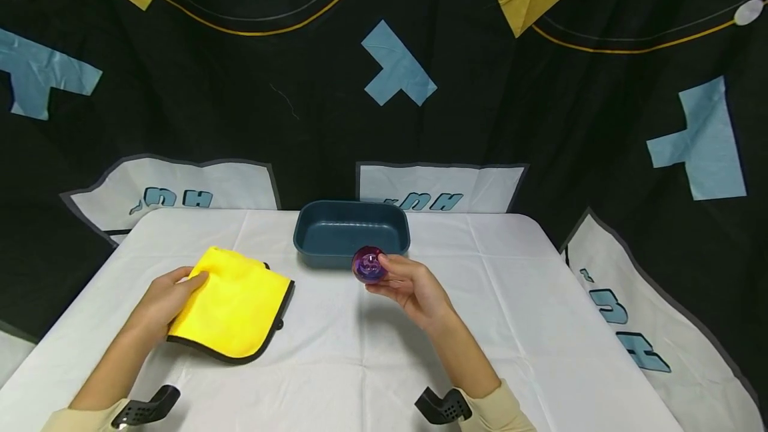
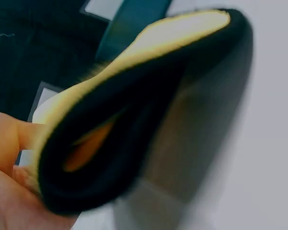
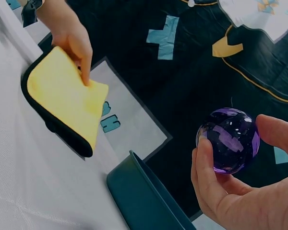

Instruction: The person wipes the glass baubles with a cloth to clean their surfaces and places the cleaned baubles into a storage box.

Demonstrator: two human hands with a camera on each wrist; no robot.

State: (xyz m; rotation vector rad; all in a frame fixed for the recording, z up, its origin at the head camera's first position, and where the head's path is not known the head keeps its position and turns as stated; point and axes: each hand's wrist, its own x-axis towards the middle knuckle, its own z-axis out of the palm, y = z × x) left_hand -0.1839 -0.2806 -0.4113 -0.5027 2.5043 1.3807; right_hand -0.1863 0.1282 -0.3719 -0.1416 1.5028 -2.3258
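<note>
A folded yellow cloth with black edging hangs from my left hand, which pinches its upper left corner above the table. In the left wrist view the cloth's folded black edge bends into a loop. My right hand holds a clear purple glass ball between thumb and fingers, just in front of the dark teal tray. The right wrist view shows the ball gripped at its sides, apart from the cloth.
The deep rectangular tray stands at the back middle of the white-covered table. Behind it hangs a black curtain with blue and yellow patches. Each wrist wears a black camera mount.
</note>
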